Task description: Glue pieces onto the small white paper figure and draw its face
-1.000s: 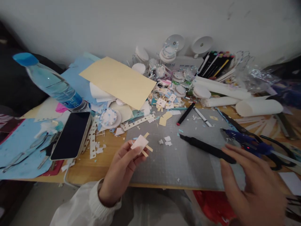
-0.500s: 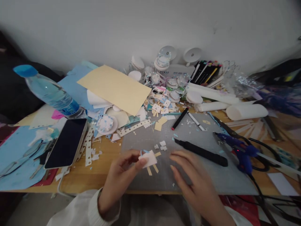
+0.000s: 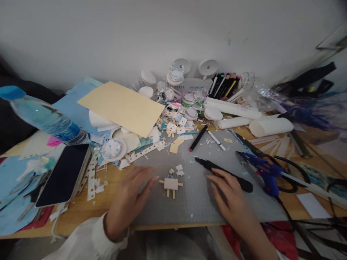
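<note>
The figure [image 3: 171, 183] lies on the mat [image 3: 196, 206] between left hand [image 3: 130, 196] and right hand [image 3: 229, 193], both loosely spread and holding nothing, its four limbs seemingly fixed, its upturned side lacking the faces seen on the piled figures [image 3: 171, 127].

Blue-capped bottle [image 3: 46, 117] at left edge of frame, dark-screened phone [image 3: 63, 175] near it, lower left. Bunched markers [image 3: 221, 86] upper right of centre, white roll [image 3: 271, 125] at right. Pale wall [image 3: 108, 36] across top.

The left hand [image 3: 130, 196] and right hand [image 3: 230, 196] sit apart — both loosely spread.
</note>
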{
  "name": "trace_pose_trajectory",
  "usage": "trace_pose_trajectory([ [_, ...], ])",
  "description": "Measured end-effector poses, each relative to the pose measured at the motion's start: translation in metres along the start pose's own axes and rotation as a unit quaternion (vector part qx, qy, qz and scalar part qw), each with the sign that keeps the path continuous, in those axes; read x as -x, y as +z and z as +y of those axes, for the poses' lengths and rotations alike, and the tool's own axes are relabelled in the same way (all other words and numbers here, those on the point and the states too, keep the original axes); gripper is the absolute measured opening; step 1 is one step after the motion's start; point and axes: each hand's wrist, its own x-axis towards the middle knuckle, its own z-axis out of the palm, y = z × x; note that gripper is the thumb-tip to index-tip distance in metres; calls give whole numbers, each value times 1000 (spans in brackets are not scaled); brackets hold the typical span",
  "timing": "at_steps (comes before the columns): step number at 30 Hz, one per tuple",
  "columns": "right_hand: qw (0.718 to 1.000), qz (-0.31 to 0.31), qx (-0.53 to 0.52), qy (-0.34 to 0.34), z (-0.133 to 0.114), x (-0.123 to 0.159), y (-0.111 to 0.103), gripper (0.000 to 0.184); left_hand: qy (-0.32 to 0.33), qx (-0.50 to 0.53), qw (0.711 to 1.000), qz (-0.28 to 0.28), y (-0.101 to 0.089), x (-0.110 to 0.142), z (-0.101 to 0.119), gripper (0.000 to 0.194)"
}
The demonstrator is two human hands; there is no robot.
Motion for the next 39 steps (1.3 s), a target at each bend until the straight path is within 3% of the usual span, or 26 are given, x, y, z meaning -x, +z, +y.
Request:
trace_pose_trajectory([
  [3,1000,18,20,15,9,0,5,27,-8,-24,999,47,-15,-3,-4,12],
  [5,999,28,29,22,11,-2,11,27,-11,-42,997,56,-23,-9,-2,21],
  [9,998,35,46,34,11,-3,22,28,25,-50,998,1,-23,-41,14,34],
  [11,997,32,51,38,11,-3,24,29,43,-59,996,-44,-12,-66,22,30],
  [14,998,31,40,39,11,-3,24,28,79,-111,984,-116,22,-104,31,27],
  [18,998,28,33,39,12,-2,23,28,88,-163,970,-156,75,-140,34,32],
  [20,998,28,33,40,12,-2,23,28,95,-183,963,-174,92,-148,34,29],
  [26,997,36,46,41,9,-4,24,28,120,-232,950,-172,101,-163,29,19],
  [29,996,35,62,51,7,-6,25,27,176,-236,941,-168,107,-179,36,21],
  [34,996,36,73,45,6,-6,26,27,342,-198,895,-207,144,-204,59,25],
  [39,996,33,67,47,5,-6,25,27,393,-178,878,-208,171,-208,64,20],
])
